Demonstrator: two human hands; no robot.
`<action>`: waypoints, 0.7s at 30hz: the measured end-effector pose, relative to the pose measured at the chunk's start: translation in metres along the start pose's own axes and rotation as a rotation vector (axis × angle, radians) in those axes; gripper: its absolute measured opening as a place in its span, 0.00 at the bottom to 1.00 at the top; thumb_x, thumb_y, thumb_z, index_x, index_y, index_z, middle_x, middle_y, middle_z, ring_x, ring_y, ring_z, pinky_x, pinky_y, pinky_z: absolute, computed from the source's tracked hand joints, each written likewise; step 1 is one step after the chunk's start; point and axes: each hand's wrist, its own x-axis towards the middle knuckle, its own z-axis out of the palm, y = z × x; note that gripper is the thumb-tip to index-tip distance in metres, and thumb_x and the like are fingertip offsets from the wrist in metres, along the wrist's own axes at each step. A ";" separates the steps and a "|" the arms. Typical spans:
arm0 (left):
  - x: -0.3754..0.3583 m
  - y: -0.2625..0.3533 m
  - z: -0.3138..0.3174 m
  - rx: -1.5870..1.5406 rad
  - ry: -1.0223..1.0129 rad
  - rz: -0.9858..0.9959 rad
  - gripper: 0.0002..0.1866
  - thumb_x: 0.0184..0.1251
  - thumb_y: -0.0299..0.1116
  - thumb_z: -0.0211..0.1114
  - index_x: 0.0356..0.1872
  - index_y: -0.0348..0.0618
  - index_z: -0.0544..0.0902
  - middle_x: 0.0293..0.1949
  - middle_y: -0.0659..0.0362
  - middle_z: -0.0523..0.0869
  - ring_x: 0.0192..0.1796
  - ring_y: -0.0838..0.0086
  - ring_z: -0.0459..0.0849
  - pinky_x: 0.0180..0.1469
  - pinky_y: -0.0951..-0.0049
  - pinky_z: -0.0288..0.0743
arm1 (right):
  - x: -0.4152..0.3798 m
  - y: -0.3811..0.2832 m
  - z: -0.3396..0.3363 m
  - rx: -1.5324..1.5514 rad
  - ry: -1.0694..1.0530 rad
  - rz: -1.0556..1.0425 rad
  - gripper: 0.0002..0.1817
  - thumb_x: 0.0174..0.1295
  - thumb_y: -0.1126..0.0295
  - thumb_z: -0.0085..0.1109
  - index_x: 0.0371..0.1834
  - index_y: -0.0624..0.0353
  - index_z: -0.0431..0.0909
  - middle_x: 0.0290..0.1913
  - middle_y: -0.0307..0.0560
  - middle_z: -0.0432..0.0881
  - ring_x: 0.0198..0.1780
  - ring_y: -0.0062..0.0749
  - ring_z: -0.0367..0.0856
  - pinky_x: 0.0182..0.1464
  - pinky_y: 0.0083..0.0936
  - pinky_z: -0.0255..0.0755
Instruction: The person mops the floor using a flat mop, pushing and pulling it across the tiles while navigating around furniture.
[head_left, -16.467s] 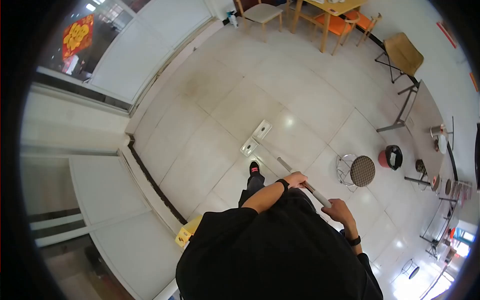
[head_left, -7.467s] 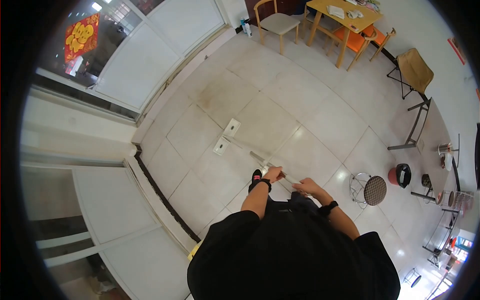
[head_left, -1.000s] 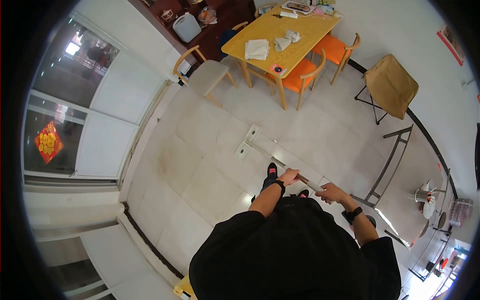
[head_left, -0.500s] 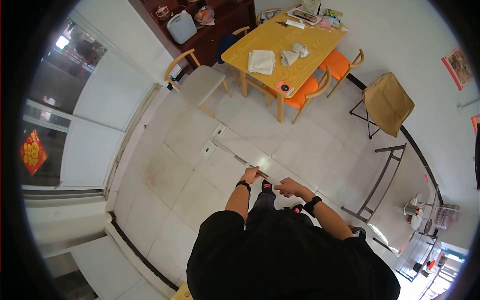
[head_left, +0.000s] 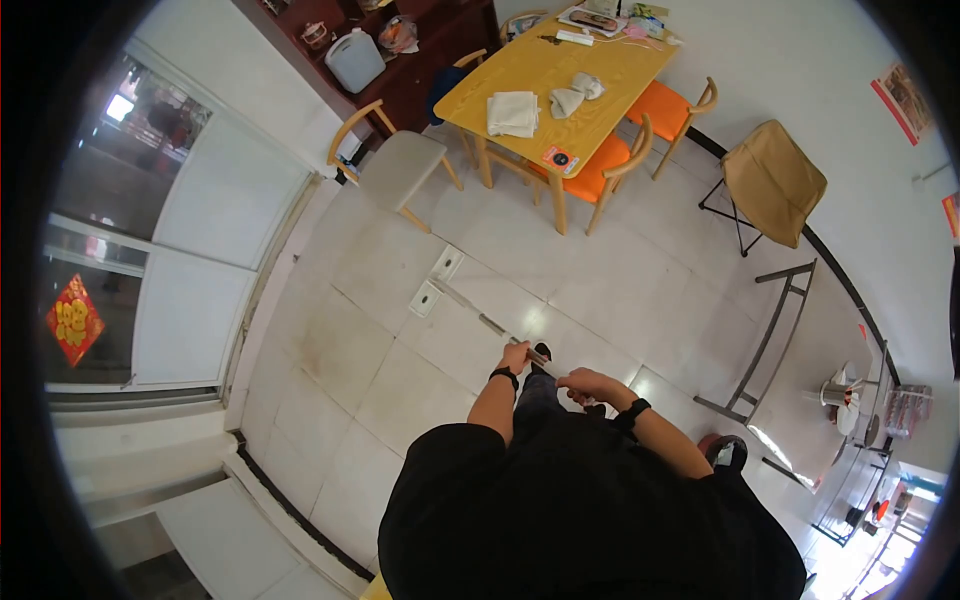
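Observation:
A long pale pole [head_left: 463, 299] slants from the floor up to my hands. At its far end lies a flat white mop head [head_left: 436, 282] in two parts on the tiles. My left hand [head_left: 515, 355] is wrapped round the middle of the pole, below a darker grey section. Nearer my body, my right hand [head_left: 583, 384] is closed round the upper end of the pole. Both wrists wear black bands.
A wooden table [head_left: 600, 110] holds folded cloths [head_left: 513, 114]. Around it stand a grey-seated chair [head_left: 402, 172] and orange-seated chairs [head_left: 655, 103]. A brown folding chair [head_left: 772, 182] is by the right wall, near a long table [head_left: 815, 370]. Glass panels line the left.
The view has shifted slightly. In the frame, the mop head and both hands, still on the pole, sit a little further right. A foot under the pole shows less.

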 end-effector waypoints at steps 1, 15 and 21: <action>-0.007 -0.006 0.005 0.372 -0.198 0.274 0.09 0.53 0.29 0.59 0.30 0.33 0.72 0.28 0.52 0.76 0.32 0.66 0.78 0.31 0.69 0.75 | -0.006 0.010 -0.001 0.003 0.002 -0.005 0.17 0.52 0.58 0.53 0.20 0.63 0.69 0.15 0.39 0.68 0.12 0.19 0.64 0.13 0.16 0.58; -0.126 -0.096 0.218 0.996 -0.514 0.805 0.09 0.47 0.30 0.64 0.28 0.40 0.73 0.23 0.50 0.77 0.28 0.57 0.78 0.30 0.69 0.72 | -0.177 0.249 -0.017 -0.901 0.604 -0.078 0.20 0.39 0.61 0.59 0.31 0.66 0.72 0.26 0.56 0.78 0.29 0.44 0.79 0.31 0.37 0.73; -0.178 -0.126 0.283 0.039 -0.687 -0.068 0.07 0.52 0.27 0.59 0.27 0.33 0.74 0.27 0.51 0.77 0.31 0.66 0.79 0.36 0.69 0.76 | -0.282 0.266 0.008 -0.949 0.728 -0.002 0.17 0.40 0.62 0.59 0.29 0.64 0.74 0.28 0.59 0.77 0.33 0.51 0.77 0.38 0.40 0.72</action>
